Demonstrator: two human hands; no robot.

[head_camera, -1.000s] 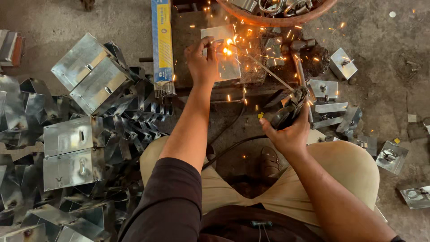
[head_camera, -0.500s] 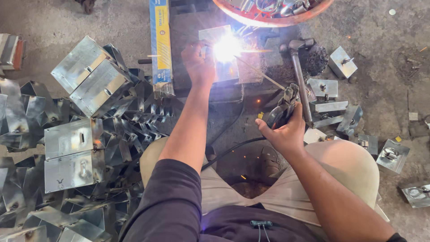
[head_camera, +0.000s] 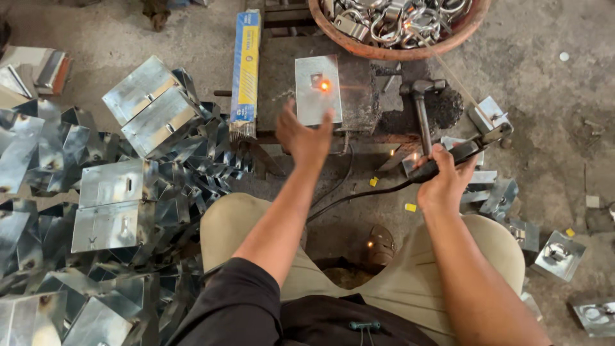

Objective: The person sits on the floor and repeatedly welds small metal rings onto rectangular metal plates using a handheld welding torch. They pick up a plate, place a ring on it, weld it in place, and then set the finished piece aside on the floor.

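From the head view, the left hand (head_camera: 306, 136) hangs in the air with its fingers spread apart, holding nothing. Just beyond its fingertips lies a flat grey metal plate (head_camera: 318, 90) on a dark work block (head_camera: 359, 96), and a small orange spot glows on the plate near its upper middle. To the left of this hand stands a long blue and yellow box of rods (head_camera: 246, 67), and further left a heap of folded sheet-metal boxes (head_camera: 138, 128) covers the floor.

The right hand (head_camera: 443, 182) is clamped on a black electrode holder (head_camera: 462, 149), whose thin rod runs up and away from the hand towards a red-brown bowl of metal rings (head_camera: 400, 25). A black cable (head_camera: 359, 195) trails from the holder towards the left, between the two forearms. Just left of the right hand a hammer (head_camera: 421, 109) lies with its head on the far side. To the right of that hand small welded metal pieces (head_camera: 557, 253) lie scattered on the floor.
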